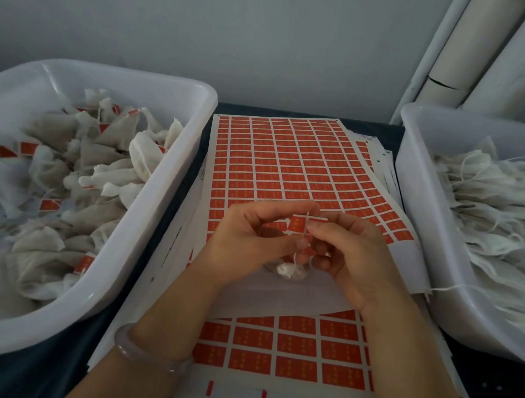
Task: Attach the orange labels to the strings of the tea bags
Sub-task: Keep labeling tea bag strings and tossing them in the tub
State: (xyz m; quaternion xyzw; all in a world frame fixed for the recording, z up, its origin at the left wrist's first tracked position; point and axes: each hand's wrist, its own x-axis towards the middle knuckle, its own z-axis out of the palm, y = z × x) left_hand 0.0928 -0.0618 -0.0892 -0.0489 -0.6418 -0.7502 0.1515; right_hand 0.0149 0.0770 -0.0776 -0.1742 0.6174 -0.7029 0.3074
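Both hands meet over the middle of the table. My left hand (252, 234) pinches an orange label (295, 225) between thumb and fingers. My right hand (349, 251) pinches a thin white string (305, 229) that crosses the label's right edge. The string runs down to a small white tea bag (287, 270) hanging under my fingers, partly hidden by them. Beneath the hands lies a sheet of orange labels (288, 163) in rows, with more sheets stacked under it.
A white tub (176, 168) on the left holds tea bags with orange labels on them. A white tub (414, 228) on the right holds unlabelled tea bags with loose strings. Another label sheet (291, 350) lies near my wrists. White pipes (470, 58) stand at the back right.
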